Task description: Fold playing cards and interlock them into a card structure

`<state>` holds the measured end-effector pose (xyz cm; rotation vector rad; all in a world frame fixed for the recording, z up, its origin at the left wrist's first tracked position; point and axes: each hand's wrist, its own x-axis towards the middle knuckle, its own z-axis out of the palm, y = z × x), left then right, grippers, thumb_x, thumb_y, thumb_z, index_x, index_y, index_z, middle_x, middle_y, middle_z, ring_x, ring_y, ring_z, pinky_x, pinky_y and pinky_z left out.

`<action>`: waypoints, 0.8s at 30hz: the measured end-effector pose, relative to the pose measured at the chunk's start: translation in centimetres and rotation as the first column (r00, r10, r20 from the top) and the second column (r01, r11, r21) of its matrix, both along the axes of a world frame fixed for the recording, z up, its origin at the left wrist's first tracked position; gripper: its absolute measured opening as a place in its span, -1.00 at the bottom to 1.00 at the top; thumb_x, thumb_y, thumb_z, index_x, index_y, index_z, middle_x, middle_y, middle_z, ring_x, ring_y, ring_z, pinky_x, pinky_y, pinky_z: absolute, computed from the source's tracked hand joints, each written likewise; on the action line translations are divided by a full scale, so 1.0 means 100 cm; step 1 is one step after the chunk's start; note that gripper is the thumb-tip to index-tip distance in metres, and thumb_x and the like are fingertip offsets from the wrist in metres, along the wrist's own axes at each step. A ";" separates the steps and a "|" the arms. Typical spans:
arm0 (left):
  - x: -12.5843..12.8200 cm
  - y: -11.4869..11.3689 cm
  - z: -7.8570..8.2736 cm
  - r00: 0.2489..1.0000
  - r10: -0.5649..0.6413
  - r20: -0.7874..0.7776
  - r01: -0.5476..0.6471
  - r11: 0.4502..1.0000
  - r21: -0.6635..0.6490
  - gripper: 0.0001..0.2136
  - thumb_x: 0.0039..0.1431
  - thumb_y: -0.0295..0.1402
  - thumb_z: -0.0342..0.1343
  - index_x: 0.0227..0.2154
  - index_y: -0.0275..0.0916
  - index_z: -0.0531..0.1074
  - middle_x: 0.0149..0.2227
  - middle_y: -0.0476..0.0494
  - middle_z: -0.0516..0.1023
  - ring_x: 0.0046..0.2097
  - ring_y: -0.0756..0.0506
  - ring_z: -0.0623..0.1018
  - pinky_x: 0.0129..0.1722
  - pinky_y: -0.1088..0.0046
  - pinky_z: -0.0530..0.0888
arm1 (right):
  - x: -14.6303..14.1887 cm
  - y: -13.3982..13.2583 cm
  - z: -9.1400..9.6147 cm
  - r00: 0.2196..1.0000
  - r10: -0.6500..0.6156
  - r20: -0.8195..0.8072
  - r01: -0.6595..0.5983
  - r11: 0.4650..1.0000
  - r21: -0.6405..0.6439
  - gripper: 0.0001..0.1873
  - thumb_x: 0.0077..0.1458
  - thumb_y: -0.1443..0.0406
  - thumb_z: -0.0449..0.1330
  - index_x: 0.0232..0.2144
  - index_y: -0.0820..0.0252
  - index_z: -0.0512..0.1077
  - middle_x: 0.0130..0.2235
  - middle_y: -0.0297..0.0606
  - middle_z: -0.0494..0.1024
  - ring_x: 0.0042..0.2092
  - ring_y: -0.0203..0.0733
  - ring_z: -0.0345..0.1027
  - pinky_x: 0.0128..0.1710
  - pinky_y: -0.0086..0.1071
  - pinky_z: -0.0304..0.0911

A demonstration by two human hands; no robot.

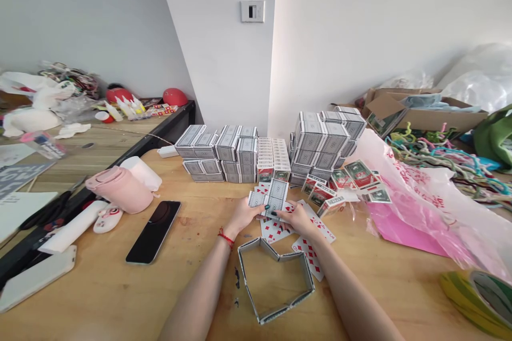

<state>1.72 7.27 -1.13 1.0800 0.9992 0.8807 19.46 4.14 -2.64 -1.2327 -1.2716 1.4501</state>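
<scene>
Both hands meet at the middle of the table over a few playing cards [277,193] with grey patterned backs. My left hand [245,217] is closed on the cards from the left, thumb on top. From the right, my right hand [296,218] pinches the same cards, its thumb near their lower edge. Face-up diamond cards [273,230] lie loose beneath and beside the hands. Nearer to me, between my forearms, stands a heart-shaped ring of folded cards [248,277], open in the middle.
Blocks of joined cards [236,154] and a taller stack [320,144] stand by the wall, with card boxes [274,157] between. A phone [153,232] and pink cup [120,189] lie left. Plastic wrap [416,186] and yellow tape [472,298] are right.
</scene>
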 end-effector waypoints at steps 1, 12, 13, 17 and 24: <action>0.000 -0.001 0.001 1.000 -0.004 -0.008 0.004 1.000 0.008 -0.70 -0.24 -0.33 0.28 -0.37 -0.31 0.45 -0.36 -0.11 0.55 -0.39 -0.09 0.52 -0.41 0.38 0.49 | -0.001 0.000 0.000 1.000 -0.008 -0.002 0.008 1.000 -0.002 -0.65 -0.17 0.11 0.24 -0.42 0.21 0.27 -0.76 -0.49 0.32 -0.74 -0.37 0.14 -0.78 -0.53 -0.05; -0.011 0.007 -0.006 1.000 0.000 0.028 -0.003 0.992 0.124 -0.65 -0.07 -0.28 0.15 -0.19 -0.28 0.34 -0.22 -0.16 0.47 -0.25 -0.10 0.48 -0.32 0.36 0.46 | 0.004 0.004 0.001 0.986 -0.077 -0.151 0.066 0.995 -0.074 -0.62 -0.19 0.04 0.24 -0.55 0.23 0.27 -0.63 -0.30 0.47 -0.67 -0.27 0.33 -0.68 -0.45 0.21; -0.013 0.008 -0.005 1.000 0.012 0.020 -0.015 0.987 0.163 -0.62 -0.09 -0.31 0.17 -0.16 -0.26 0.31 -0.19 -0.15 0.45 -0.22 -0.09 0.46 -0.29 0.37 0.46 | 0.005 0.004 0.001 0.983 -0.100 -0.153 0.090 0.993 -0.072 -0.61 -0.20 0.04 0.25 -0.56 0.22 0.26 -0.63 -0.31 0.47 -0.66 -0.28 0.33 -0.67 -0.44 0.22; -0.015 0.009 -0.002 0.993 0.051 -0.106 -0.020 0.962 0.273 -0.53 -0.17 -0.37 0.22 -0.12 -0.23 0.26 -0.18 -0.12 0.42 -0.19 -0.06 0.43 -0.25 0.44 0.41 | 0.004 0.006 -0.002 0.984 -0.121 -0.128 0.117 0.992 -0.037 -0.61 -0.17 0.02 0.22 -0.53 0.20 0.23 -0.63 -0.37 0.45 -0.65 -0.28 0.34 -0.65 -0.44 0.25; -0.006 0.006 -0.002 0.926 0.194 -0.323 -0.095 0.950 0.298 -0.57 -0.22 -0.33 0.24 -0.22 -0.22 0.25 -0.36 -0.01 0.40 -0.33 -0.03 0.41 -0.36 0.48 0.35 | -0.004 0.006 -0.011 0.991 -0.136 0.001 0.136 0.989 0.052 -0.64 -0.04 -0.01 0.08 -0.43 0.14 0.14 -0.64 -0.40 0.44 -0.66 -0.26 0.34 -0.67 -0.40 0.26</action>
